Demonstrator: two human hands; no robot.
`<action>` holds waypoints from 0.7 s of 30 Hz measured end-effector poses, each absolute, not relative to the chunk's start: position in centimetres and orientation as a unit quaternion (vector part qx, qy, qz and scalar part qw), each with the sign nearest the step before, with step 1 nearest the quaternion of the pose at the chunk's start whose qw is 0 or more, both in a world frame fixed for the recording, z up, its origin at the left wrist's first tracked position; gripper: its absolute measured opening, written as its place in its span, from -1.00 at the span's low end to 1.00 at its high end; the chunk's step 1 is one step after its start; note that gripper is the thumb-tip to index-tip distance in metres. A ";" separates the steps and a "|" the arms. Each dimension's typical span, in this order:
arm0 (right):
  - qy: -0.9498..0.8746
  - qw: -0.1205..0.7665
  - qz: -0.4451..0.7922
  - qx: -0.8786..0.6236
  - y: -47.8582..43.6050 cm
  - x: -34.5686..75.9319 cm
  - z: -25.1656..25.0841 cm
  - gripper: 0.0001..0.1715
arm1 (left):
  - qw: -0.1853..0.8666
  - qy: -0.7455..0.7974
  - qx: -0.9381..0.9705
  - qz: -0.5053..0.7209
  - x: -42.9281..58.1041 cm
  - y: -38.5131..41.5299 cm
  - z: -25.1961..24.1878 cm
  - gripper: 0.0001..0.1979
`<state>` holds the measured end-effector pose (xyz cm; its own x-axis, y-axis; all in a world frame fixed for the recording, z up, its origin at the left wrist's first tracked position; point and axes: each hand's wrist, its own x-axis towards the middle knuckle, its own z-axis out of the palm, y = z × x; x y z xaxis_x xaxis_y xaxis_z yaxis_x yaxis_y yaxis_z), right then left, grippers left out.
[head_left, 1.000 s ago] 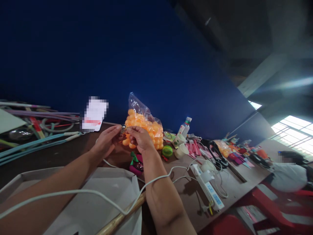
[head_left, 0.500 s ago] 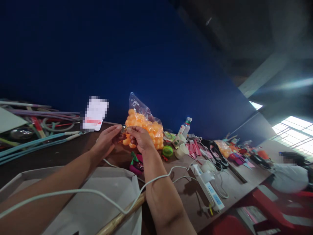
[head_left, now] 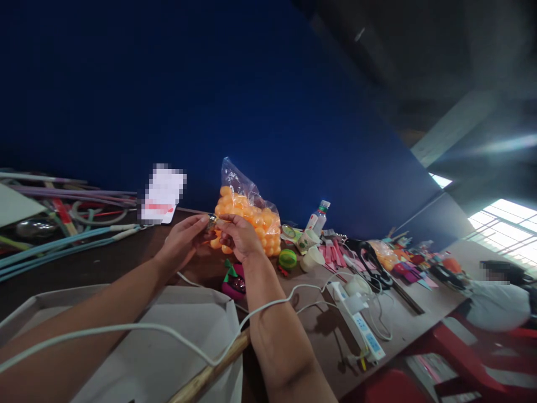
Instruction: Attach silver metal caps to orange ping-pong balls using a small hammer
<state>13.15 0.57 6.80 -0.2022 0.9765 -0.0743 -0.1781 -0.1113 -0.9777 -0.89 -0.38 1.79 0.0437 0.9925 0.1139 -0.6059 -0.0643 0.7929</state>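
Note:
Between my two hands is a small, shiny silver ball-like piece (head_left: 212, 220); its exact kind is too small to make out. My left hand (head_left: 184, 239) grips it from the left with thumb and fingers. From the right, my right hand (head_left: 240, 235) pinches at its edge, fingertips pressed together. Just behind the hands stands a clear plastic bag of orange balls (head_left: 251, 215), partly covered by my right hand. Below my right wrist lies a dark pink pouch-like item with green points (head_left: 233, 280). A round green item (head_left: 287, 258) sits to the right.
An open white box (head_left: 184, 310) with a wooden stick (head_left: 210, 372) lies under my forearms. A white cable (head_left: 168, 329) crosses in front to a power strip (head_left: 363, 327). A phone (head_left: 161, 196) leans at the back left beside bundled rods (head_left: 84, 193). A bottle (head_left: 319, 217) stands farther right.
My right fingers have shifted very slightly at the silver piece, and more of its shiny surface shows. Everything else stays where it was.

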 end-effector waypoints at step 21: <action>-0.461 0.451 0.632 -0.430 0.9 13.1 6.3 -0.60 | 0.637 0.283 0.359 0.620 -0.8 -0.5 1.4 -0.86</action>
